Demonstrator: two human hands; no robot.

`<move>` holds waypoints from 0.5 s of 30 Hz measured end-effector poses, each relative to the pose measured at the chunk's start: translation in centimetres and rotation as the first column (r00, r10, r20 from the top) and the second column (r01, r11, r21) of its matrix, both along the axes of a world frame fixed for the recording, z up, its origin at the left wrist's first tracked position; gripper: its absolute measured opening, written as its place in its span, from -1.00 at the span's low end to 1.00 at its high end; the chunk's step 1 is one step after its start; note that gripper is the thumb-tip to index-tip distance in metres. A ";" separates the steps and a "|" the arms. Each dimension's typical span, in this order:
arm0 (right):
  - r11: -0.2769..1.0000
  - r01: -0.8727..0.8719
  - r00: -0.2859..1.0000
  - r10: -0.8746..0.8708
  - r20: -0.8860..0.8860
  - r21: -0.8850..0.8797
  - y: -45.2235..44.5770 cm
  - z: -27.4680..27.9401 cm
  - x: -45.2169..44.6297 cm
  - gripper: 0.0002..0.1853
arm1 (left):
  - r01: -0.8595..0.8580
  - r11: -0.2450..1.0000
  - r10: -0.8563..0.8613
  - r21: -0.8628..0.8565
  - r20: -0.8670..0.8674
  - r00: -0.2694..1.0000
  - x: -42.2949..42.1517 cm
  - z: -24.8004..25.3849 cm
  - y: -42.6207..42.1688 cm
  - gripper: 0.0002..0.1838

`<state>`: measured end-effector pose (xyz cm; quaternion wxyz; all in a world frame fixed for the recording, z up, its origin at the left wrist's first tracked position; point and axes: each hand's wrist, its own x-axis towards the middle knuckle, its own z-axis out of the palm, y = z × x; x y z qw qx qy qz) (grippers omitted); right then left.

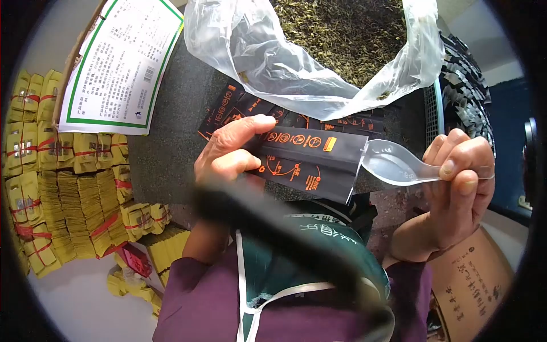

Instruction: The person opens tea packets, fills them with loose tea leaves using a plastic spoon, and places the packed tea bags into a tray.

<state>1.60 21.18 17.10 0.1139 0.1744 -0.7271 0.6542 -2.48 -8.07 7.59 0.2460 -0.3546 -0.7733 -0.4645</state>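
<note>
My left hand (233, 149) is closed around one end of a black sachet (310, 162) with orange print. The sachet's other end points right, toward a clear plastic spoon (396, 163). Between thumb and fingers, my right hand (462, 168) pinches the spoon by its handle. The spoon's bowl lies right at the sachet's end edge; whether its tip is inside I cannot tell. No leaves show in the bowl. Beyond my hands, a clear plastic bag (256, 68) stands open, full of dried green tea leaves (342, 34). More black sachets (231, 105) lie on the dark table under the bag's near edge.
Bundles of yellow packets (74, 211) tied with red bands are stacked at left. A green-bordered printed sheet (122, 62) stands at upper left. Many black packets (464, 91) fill a blue basket (434, 111) at right. A cardboard box (473, 279) sits lower right. A blurred dark strap (285, 239) crosses the view.
</note>
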 end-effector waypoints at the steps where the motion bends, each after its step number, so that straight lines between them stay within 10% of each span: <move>1: 1.000 0.008 1.000 -0.008 0.002 -0.007 -0.1 -0.1 0.1 -0.68 | 0.002 1.000 -0.002 0.001 -0.003 1.000 0.0 0.0 -0.1 -0.69; 15: 0.966 -0.203 0.979 0.202 0.020 0.159 -1.5 -1.8 -1.5 -0.91 | 0.185 0.966 -0.124 -0.181 0.301 0.946 0.6 1.7 1.9 -0.32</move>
